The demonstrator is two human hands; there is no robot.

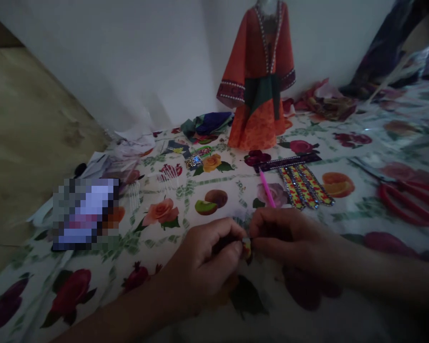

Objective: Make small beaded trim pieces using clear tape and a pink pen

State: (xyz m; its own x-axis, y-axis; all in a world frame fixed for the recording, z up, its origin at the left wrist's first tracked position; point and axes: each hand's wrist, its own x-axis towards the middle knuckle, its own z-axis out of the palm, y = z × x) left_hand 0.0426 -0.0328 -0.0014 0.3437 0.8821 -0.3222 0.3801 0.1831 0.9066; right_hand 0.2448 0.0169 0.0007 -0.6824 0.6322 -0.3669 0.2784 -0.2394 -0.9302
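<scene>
Pinching a small yellow-and-red trim scrap (247, 248) right there, your left hand (203, 267) and right hand (293, 238) close their fingers (237, 248) on it, over the floral cloth (186, 190), just below the pink stick (267, 188) and sequined strips (303, 186).

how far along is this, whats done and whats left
The orange robe looks finished, its trim on. In hand: a small patterned piece pinched between the left hand and right hand. Apparently left: three sequin-edged strips lying loose on the floral cloth.
</scene>
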